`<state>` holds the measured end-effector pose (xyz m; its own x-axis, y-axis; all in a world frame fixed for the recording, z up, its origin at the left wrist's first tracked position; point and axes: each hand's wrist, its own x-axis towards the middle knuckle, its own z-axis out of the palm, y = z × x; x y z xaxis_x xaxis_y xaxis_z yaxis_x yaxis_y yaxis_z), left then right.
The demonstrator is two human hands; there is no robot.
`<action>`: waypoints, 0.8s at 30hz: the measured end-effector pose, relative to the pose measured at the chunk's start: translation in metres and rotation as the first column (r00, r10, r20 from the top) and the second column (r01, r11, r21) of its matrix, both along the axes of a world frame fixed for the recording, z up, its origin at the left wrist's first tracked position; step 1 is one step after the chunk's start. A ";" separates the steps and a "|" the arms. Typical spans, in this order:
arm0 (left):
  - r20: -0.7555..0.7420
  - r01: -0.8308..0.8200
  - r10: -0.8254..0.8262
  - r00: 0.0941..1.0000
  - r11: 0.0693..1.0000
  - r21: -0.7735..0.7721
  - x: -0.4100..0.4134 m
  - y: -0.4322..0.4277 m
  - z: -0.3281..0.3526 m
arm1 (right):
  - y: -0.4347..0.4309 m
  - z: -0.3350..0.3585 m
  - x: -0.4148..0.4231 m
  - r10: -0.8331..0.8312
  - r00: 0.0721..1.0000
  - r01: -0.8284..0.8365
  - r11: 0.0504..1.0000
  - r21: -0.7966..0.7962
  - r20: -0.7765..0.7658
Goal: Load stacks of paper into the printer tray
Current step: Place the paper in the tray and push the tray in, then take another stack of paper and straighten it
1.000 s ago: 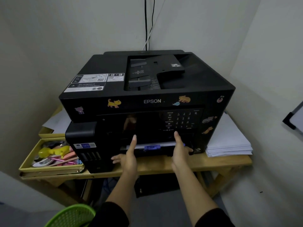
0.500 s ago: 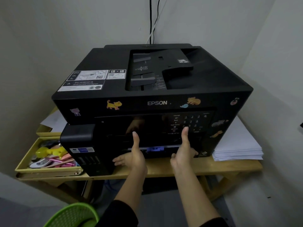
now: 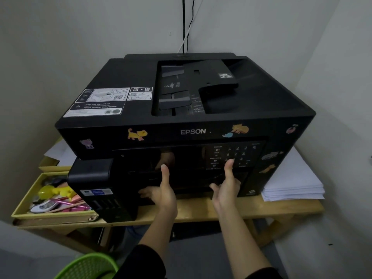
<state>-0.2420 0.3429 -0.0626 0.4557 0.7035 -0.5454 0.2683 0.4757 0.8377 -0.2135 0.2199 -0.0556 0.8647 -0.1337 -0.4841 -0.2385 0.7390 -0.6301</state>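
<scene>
A black Epson printer [image 3: 193, 131] with cat stickers stands on a wooden table [image 3: 261, 210]. Both my hands are at its lower front, thumbs pointing up. My left hand [image 3: 163, 192] presses the dark front of the paper tray [image 3: 193, 188], its fingers reaching left along it. My right hand [image 3: 225, 186] presses the same front farther right, just under the keypad. The tray sits flush in the printer, and no paper shows in the slot. A stack of white paper [image 3: 291, 184] lies on the table to the right of the printer.
A yellow tray [image 3: 26, 200] holding pens and small items sits left of the printer, with loose sheets [image 3: 58, 152] behind it. A green basket [image 3: 88, 266] stands on the floor at lower left. Walls close in on both sides, and cables [image 3: 184, 27] run up behind.
Both hands have moved forward against the printer's front. The white paper edge and blue strip seen in the slot earlier are out of sight now. The view has come closer.
</scene>
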 end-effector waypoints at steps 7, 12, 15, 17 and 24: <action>-0.062 0.123 -0.121 0.991 0.992 0.015 -0.009 0.001 0.010 | -0.001 0.003 -0.003 0.019 0.997 -0.031 0.987 -0.159 -0.076; -0.216 0.439 -0.408 0.887 0.890 0.123 -0.035 -0.022 -0.006 | 0.001 -0.003 -0.010 -0.106 0.987 0.072 0.964 -0.257 -0.121; -0.351 0.694 -0.620 0.702 0.706 0.141 -0.047 -0.046 -0.023 | -0.007 -0.015 -0.014 -0.229 0.960 0.164 0.926 -0.339 -0.160; -0.394 0.856 -0.761 0.516 0.479 0.195 -0.047 -0.056 -0.026 | -0.020 -0.022 -0.015 -0.276 0.943 0.190 0.907 -0.377 -0.187; -0.403 0.963 -0.903 0.153 0.044 0.268 0.004 -0.122 -0.008 | -0.110 -0.030 0.007 -0.393 0.903 0.228 0.779 -0.584 -0.171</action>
<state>-0.2376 0.2206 -0.0704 0.8689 -0.1468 -0.4727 0.3114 -0.5802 0.7526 -0.2067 0.1094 -0.0857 0.5746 -0.6809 -0.4542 -0.2756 0.3616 -0.8907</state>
